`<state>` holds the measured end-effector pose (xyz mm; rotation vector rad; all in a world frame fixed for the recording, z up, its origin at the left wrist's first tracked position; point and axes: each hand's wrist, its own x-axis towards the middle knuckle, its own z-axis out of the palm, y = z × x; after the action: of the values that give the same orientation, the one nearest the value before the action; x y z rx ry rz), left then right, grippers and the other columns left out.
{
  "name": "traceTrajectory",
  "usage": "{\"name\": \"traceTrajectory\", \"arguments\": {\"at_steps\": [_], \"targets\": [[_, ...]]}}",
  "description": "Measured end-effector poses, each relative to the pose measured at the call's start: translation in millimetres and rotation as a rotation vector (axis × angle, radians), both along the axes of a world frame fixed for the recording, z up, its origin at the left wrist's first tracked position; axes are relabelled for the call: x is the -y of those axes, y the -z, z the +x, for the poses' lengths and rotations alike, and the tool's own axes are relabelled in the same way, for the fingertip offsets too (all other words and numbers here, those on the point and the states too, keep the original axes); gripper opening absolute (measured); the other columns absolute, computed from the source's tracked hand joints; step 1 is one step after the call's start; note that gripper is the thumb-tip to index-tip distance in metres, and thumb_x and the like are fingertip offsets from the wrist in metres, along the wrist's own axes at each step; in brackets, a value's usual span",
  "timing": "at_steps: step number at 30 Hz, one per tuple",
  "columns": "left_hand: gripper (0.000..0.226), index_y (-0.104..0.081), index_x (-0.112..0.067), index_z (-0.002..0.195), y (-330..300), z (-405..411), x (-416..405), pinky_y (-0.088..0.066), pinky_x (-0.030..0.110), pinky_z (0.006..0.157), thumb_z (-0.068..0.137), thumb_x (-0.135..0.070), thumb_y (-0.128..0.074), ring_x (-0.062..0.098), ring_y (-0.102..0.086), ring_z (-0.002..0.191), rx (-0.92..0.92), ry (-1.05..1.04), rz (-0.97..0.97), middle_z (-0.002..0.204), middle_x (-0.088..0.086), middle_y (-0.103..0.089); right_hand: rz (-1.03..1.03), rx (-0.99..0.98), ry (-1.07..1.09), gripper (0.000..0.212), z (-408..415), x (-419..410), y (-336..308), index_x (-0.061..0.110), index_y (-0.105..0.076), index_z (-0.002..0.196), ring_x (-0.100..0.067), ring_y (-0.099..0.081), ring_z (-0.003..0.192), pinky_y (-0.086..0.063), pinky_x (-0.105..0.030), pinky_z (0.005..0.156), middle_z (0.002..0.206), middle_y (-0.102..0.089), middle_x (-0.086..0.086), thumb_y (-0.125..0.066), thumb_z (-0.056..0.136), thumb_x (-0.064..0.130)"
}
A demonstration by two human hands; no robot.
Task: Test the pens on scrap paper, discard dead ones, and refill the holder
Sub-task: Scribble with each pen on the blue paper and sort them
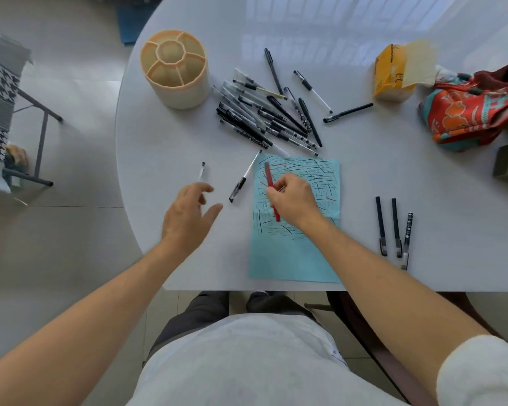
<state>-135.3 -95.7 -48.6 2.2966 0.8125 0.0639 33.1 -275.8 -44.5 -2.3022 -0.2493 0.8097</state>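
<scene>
The right hand (293, 197) pinches a red pen (271, 190) over the scribbled blue paper (293, 253), testing it, while the left hand (188, 218) hangs spread; next it needs sorting toward the empty holder (175, 68).

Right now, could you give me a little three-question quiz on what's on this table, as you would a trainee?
1. True or false: the round pen holder is full of pens.
2. Which of the hands grips the red pen over the blue paper? A) left hand B) right hand
3. How many dark pens lie in the small group right of the paper?

Key:
1. False; its compartments look empty.
2. B; the left hand hovers with fingers spread, holding nothing.
3. Three, side by side.
</scene>
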Motion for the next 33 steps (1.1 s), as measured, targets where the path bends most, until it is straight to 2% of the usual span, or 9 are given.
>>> {"name": "traceTrajectory", "arguments": {"at_steps": [5,8,11,14,17,21,25,29,33], "targets": [[0.05,-0.049,-0.038,0.139,-16,26,43,-0.048,0.016,0.073,0.092,-0.035,-0.067,0.0,-0.062,0.084,0.028,0.461,-0.15,0.127,-0.016,-0.052,0.166,-0.042,-0.191,0.008,-36,63,-15,0.031,-0.071,0.086,-0.002,-0.05,0.054,-0.041,-0.019,0.055,0.06,-0.06,0.015,-0.079,0.085,0.033],[0.027,-0.067,-0.028,0.12,-11,28,65,-0.047,0.024,0.071,0.095,-0.036,-0.063,0.008,-0.059,0.081,-0.11,0.721,-0.113,0.102,-0.008,-0.069,0.325,-0.195,-0.052,0.01,-49,93,-22,0.027,-0.075,0.087,-0.01,-0.058,0.058,-0.052,-0.029,0.059,0.066,-0.066,0.007,-0.082,0.083,0.02],[0.017,-0.071,-0.023,0.103,-7,24,84,-0.042,0.022,0.061,0.094,-0.035,-0.063,0.007,-0.053,0.065,-0.142,0.751,-0.166,0.077,-0.009,-0.067,0.547,-0.373,0.208,0.01,-60,115,-24,0.012,-0.077,0.092,-0.02,-0.064,0.061,-0.058,-0.033,0.062,0.072,-0.071,-0.007,-0.076,0.086,0.004],[0.013,-0.07,-0.024,0.093,-4,20,102,-0.033,0.016,0.054,0.093,-0.036,-0.064,0.006,-0.05,0.059,-0.147,0.759,-0.17,0.067,-0.01,-0.061,0.577,-0.454,0.285,0.01,-79,125,-20,0.001,-0.075,0.099,-0.024,-0.063,0.062,-0.058,-0.035,0.062,0.076,-0.07,-0.015,-0.066,0.095,0.001],[0.015,-0.073,-0.022,0.095,2,13,111,-0.038,0.024,0.06,0.092,-0.034,-0.065,0.009,-0.054,0.066,-0.145,0.732,-0.111,0.075,-0.008,-0.067,0.534,-0.34,0.338,0.016,-87,131,-12,-0.001,-0.075,0.091,-0.025,-0.062,0.057,-0.057,-0.034,0.056,0.071,-0.07,-0.014,-0.064,0.099,0.008],[0.013,-0.073,-0.02,0.093,14,-8,88,-0.041,0.031,0.064,0.091,-0.032,-0.068,0.017,-0.057,0.072,-0.201,0.553,-0.011,0.079,-0.007,-0.066,0.491,-0.156,0.619,0.02,-59,173,-2,0.002,-0.075,0.085,-0.021,-0.064,0.056,-0.057,-0.034,0.053,0.068,-0.071,-0.011,-0.065,0.097,0.015],[0.015,-0.076,-0.022,0.099,17,-15,83,-0.05,0.03,0.077,0.089,-0.033,-0.073,0.017,-0.063,0.094,-0.105,0.602,0.099,0.096,-0.008,-0.071,0.386,-0.072,0.492,0.009,-48,196,10,0.018,-0.076,0.096,-0.021,-0.075,0.074,-0.065,-0.038,0.074,0.084,-0.079,-0.002,-0.067,0.097,0.018],[0.017,-0.078,-0.021,0.102,19,-9,92,-0.051,0.033,0.091,0.086,-0.028,-0.077,0.022,-0.061,0.115,-0.043,0.712,0.141,0.119,-0.003,-0.07,0.335,0.046,0.271,0.016,-62,182,16,0.035,-0.074,0.097,-0.012,-0.074,0.08,-0.062,-0.029,0.077,0.094,-0.079,0.016,-0.064,0.092,0.023],[0.015,-0.078,-0.022,0.1,22,-11,91,-0.054,0.038,0.092,0.087,-0.029,-0.075,0.023,-0.059,0.119,-0.058,0.733,0.151,0.123,-0.002,-0.068,0.279,0.188,0.16,0.016,-70,177,25,0.02,-0.077,0.105,-0.006,-0.073,0.094,-0.061,-0.029,0.085,0.101,-0.078,0.011,-0.065,0.096,0.017]]}}
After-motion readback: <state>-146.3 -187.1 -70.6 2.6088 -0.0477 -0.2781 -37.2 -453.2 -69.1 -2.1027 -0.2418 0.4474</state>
